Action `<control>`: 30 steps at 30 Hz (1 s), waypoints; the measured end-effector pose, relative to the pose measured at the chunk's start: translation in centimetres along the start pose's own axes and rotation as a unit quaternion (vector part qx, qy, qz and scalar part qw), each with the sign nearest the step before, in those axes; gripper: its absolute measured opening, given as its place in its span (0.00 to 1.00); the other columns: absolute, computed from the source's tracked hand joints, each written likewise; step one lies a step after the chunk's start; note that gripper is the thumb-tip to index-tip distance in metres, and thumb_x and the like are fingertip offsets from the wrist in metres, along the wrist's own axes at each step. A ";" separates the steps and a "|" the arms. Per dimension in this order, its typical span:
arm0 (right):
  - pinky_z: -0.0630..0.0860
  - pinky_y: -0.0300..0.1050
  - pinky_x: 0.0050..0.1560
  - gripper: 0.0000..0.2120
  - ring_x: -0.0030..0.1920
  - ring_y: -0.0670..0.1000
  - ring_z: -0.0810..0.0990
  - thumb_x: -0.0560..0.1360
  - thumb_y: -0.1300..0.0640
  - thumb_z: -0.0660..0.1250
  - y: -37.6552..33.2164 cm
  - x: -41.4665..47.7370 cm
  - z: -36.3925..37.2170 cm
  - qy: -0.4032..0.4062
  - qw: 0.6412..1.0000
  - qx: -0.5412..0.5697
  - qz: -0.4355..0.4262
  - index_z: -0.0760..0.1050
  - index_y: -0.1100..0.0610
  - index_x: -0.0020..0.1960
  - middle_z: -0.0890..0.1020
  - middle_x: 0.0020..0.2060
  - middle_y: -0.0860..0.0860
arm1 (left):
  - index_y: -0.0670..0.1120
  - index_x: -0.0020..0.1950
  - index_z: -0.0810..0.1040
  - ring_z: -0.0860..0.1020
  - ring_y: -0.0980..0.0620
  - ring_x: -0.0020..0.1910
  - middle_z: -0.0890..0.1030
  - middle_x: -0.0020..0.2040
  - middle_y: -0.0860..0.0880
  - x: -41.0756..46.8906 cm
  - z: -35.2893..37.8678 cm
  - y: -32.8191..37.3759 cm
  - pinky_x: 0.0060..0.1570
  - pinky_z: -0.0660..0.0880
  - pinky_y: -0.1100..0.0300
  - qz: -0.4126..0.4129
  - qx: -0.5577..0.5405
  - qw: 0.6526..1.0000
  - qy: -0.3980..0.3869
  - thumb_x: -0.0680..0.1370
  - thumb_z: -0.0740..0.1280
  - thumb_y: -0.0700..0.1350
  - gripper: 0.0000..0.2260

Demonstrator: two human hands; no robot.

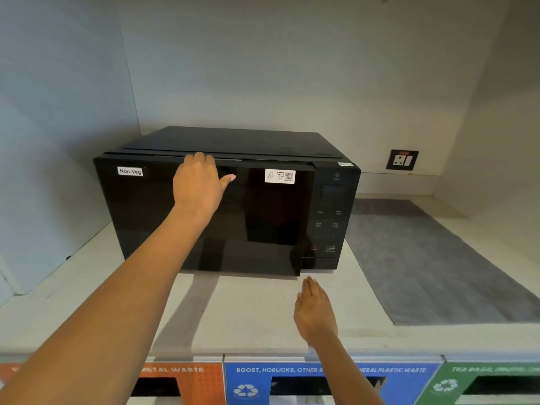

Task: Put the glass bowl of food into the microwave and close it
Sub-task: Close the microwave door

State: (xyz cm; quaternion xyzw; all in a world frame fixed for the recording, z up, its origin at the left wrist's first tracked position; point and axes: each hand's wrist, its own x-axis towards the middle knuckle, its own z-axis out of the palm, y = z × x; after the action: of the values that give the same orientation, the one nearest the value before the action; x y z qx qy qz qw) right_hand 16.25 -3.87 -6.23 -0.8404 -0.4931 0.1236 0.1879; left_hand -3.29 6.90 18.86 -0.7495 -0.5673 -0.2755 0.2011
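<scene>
From the head view, your left arm reached forward and up across the counter (87,302), and your left hand (197,185) lay flat on the microwave (233,141) door (152,217). Its fingers were curled over the door's top edge near the middle, the thumb stuck out to the right, and it gripped nothing else. Your right hand (314,312) hovered low over the counter just in front of the door's lower right corner, palm down, fingers straight and together, pointing at the microwave, empty.

The microwave sat on the counter with its long axis running left to right and its front facing you. The door was hinged on the left and stood slightly ajar, its right edge swung a little out from the control panel (330,217). The dark glass hid the inside, so you could not tell from here whether the bowl was in it.

A "Non-Veg" label (130,171) sat at the door's upper left, and a white sticker (280,176) at its upper right. A grey mat (423,258) lay to the right of the microwave.
</scene>
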 end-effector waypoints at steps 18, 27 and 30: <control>0.49 0.48 0.75 0.29 0.77 0.53 0.47 0.80 0.44 0.47 -0.2 -0.2 -0.1 -0.004 1.000 0.005 0.007 0.41 0.51 0.76 0.45 0.77 0.48 | 0.40 0.68 0.72 0.71 0.44 0.67 0.74 0.64 0.42 -0.5 2.6 -0.6 0.66 0.72 0.51 0.026 -0.218 0.974 0.055 0.76 0.67 0.44 0.21; 0.48 0.47 0.75 0.29 0.77 0.53 0.47 0.80 0.44 0.46 -0.2 -0.2 0.0 -0.002 1.000 0.004 0.008 0.42 0.51 0.76 0.45 0.77 0.48 | 0.39 0.66 0.74 0.73 0.45 0.64 0.76 0.61 0.42 -0.2 2.9 -0.6 0.61 0.74 0.53 0.018 -0.240 0.968 0.070 0.75 0.69 0.44 0.21; 0.49 0.48 0.75 0.29 0.77 0.53 0.47 0.80 0.43 0.47 -0.2 -0.2 0.0 -0.001 1.000 0.005 0.007 0.42 0.51 0.76 0.45 0.77 0.48 | 0.39 0.66 0.74 0.74 0.44 0.64 0.76 0.61 0.41 -0.1 3.0 -0.7 0.61 0.74 0.52 0.019 -0.238 0.968 0.072 0.74 0.69 0.44 0.21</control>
State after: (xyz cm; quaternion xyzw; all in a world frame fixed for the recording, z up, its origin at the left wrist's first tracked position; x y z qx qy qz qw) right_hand 15.99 -3.99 -6.10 -0.8428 -0.4867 0.1279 0.1908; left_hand -3.45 8.83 16.49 -0.7646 -0.4551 -0.4521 0.0619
